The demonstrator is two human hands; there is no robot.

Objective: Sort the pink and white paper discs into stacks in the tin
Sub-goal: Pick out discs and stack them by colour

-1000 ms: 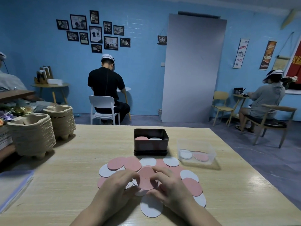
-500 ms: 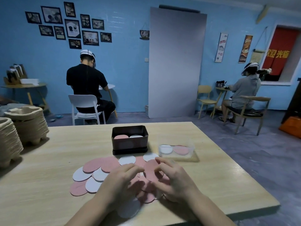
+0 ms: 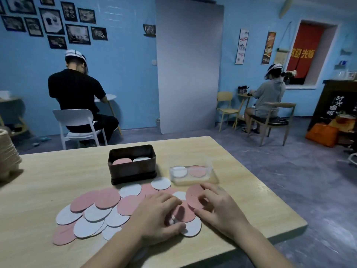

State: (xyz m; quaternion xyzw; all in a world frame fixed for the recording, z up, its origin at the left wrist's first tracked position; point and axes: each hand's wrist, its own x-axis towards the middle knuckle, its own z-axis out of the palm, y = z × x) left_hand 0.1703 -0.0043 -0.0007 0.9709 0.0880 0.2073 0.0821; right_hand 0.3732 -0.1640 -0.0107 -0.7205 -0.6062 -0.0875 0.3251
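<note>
Right hand [image 3: 218,207] pinches pink disc [image 3: 193,194] by its rim, looks light and bendy so I'd keep the edge grip, tin [image 3: 133,171] at 11 o'clock, left hand [image 3: 156,215] on pile [image 3: 96,211], grip unclear.

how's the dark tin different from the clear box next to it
The tin is dark, opaque and tall-walled; the clear box is see-through and low. In the tin pink discs lie left, white discs right; in the clear box the order is reversed. Both hold one pile of each colour.
</note>
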